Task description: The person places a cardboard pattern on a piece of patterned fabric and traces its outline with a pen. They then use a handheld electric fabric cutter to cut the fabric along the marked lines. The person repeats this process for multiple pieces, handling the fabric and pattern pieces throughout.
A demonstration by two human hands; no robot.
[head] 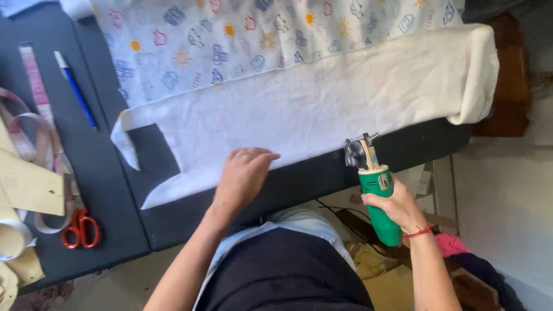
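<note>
The left hand (245, 175) lies flat, fingers spread and pressed down on the near edge of the white fabric (299, 109), pinning it to the dark bench (115, 190). The right hand (394, 204) has its grip wrapped tight around the green handle of an electric rotary cutter (371, 173), whose round blade sits just at the fabric's near edge, to the right of the pinning hand. The fabric runs across the bench from a cut notch at the left to a folded end hanging over the right side; under it lies a printed cloth (230, 40) with small coloured motifs.

The blade looks to be touching the hem, though the guard hides the exact contact, so I cannot be sure.

To cut well here, the flat hand should hold the layers taut and stay well clear of the blade's line, and the cutter's base should ride level on the bench so the lower layer does not bunch.

Well to the left rest a blue pen (75, 89), a pink tape measure (34, 109), cream paper patterns (29, 187) and red-handled scissors (80, 229).
</note>
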